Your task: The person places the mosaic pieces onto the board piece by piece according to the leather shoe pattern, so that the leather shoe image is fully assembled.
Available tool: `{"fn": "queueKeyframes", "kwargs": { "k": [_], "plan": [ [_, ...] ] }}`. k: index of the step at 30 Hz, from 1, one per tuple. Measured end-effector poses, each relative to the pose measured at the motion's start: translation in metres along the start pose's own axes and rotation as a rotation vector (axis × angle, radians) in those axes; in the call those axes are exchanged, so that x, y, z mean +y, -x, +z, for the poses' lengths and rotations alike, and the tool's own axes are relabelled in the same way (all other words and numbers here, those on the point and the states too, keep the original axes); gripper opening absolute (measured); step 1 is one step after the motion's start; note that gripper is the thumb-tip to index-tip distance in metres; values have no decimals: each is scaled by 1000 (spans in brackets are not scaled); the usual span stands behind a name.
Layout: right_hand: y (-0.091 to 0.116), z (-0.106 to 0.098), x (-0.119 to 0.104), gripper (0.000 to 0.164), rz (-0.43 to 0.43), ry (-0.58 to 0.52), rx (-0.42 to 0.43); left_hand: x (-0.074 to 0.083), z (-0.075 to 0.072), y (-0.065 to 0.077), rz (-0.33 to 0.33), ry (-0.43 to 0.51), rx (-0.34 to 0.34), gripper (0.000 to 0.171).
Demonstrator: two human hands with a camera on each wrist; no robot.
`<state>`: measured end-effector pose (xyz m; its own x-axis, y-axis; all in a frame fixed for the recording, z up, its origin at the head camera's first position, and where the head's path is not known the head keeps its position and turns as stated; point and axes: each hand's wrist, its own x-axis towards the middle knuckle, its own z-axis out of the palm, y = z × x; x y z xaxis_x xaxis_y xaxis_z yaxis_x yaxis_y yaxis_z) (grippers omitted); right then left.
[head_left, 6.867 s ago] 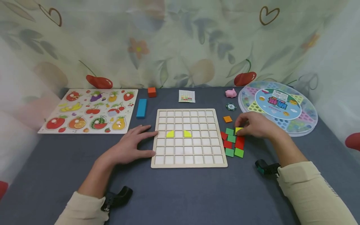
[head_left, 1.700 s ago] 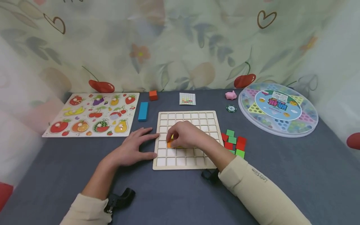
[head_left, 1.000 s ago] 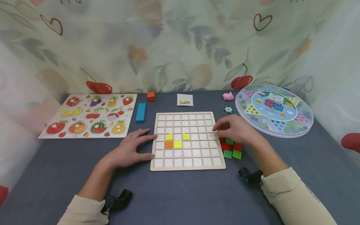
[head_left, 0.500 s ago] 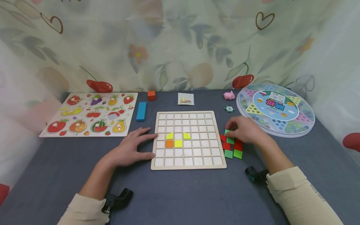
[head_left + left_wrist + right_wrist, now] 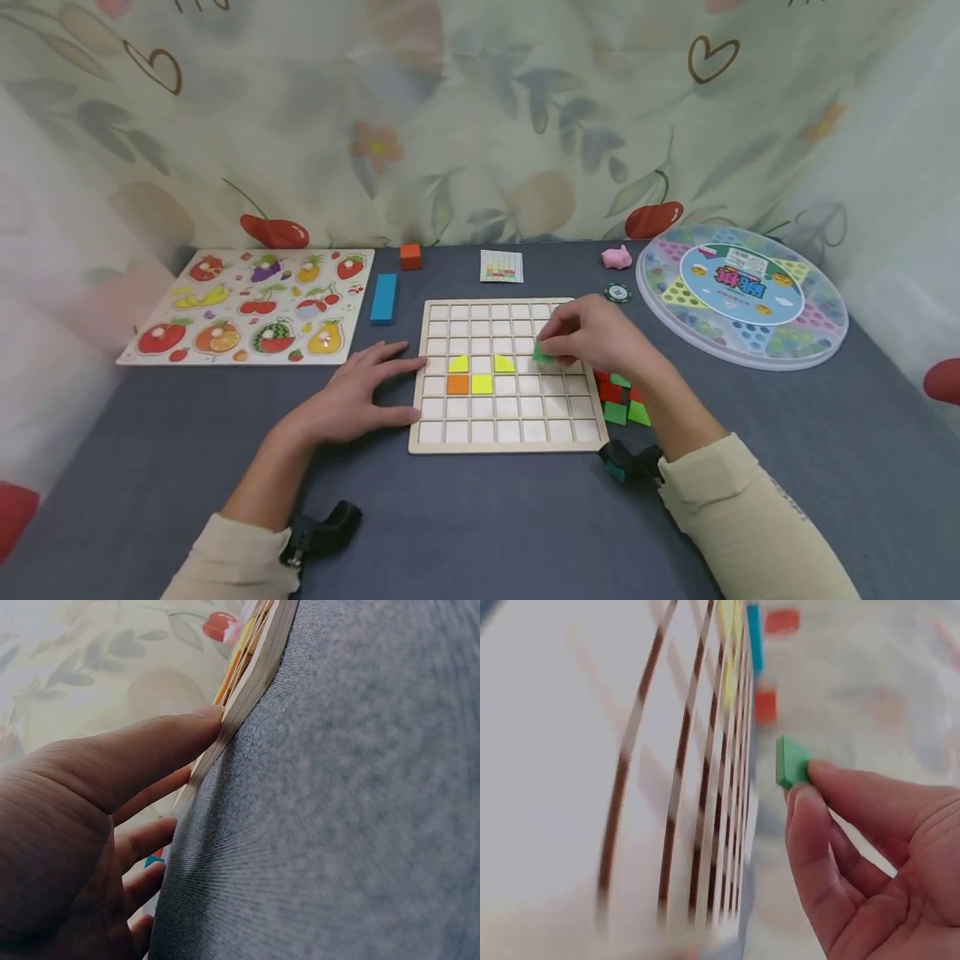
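Head view: the right hand's (image 5: pixel 596 333) fingers are clamped on a small, flat green tile (image 5: pixel 540 354), held over the right part of the pale wooden grid board (image 5: pixel 507 407); the right wrist view shows it clear of the cells. The left hand's (image 5: pixel 348 402) fingers are apart, thumb and index touching the board's left edge, which should steady it. Best to square the tile to one cell's ridges, then lower it level, avoiding the yellow, cut-cornered tile (image 5: pixel 504 364) nearby.
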<state>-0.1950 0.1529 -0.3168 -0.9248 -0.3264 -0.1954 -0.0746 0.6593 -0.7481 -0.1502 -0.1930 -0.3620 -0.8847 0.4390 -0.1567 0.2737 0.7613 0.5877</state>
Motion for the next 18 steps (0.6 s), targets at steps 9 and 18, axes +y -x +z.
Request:
{"fn": "queueKeyframes", "kwargs": {
  "k": [9,18],
  "plan": [
    [-13,69,-46,7,-120,9,-208,1,3,-3,-1,7,0,74],
    [-10,90,-62,18,-221,291,-136,-2,2,-1,11,1,21,73]
  ]
}}
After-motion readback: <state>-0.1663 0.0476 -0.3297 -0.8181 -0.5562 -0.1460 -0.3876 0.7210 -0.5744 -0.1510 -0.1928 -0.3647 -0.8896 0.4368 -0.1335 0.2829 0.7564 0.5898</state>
